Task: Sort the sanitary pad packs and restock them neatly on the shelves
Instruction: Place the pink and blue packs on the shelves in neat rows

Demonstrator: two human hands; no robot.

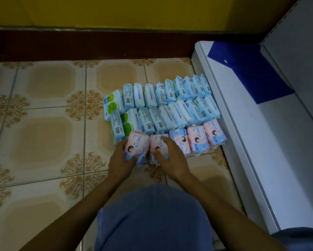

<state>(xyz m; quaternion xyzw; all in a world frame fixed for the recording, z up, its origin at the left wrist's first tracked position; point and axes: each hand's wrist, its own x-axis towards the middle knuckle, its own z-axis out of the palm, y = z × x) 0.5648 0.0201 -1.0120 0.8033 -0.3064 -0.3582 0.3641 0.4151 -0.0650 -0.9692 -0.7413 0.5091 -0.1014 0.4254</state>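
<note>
Sanitary pad packs stand in rows on the tiled floor. Two back rows are light blue packs (168, 104), some with green dots (112, 102). The front row is pink packs marked 240 (197, 138). My left hand (121, 156) grips the leftmost pink pack (138, 145), fingers curled round its left side and lower edge. My right hand (170, 153) rests on top of the neighbouring pink pack (156, 142), fingers spread over it and thumb at its lower front.
A white shelf base (260, 142) with a blue sheet (242, 69) runs along the right of the packs. A dark red skirting and yellow wall (116, 11) stand behind. My knees in blue cloth (152, 220) are at the bottom.
</note>
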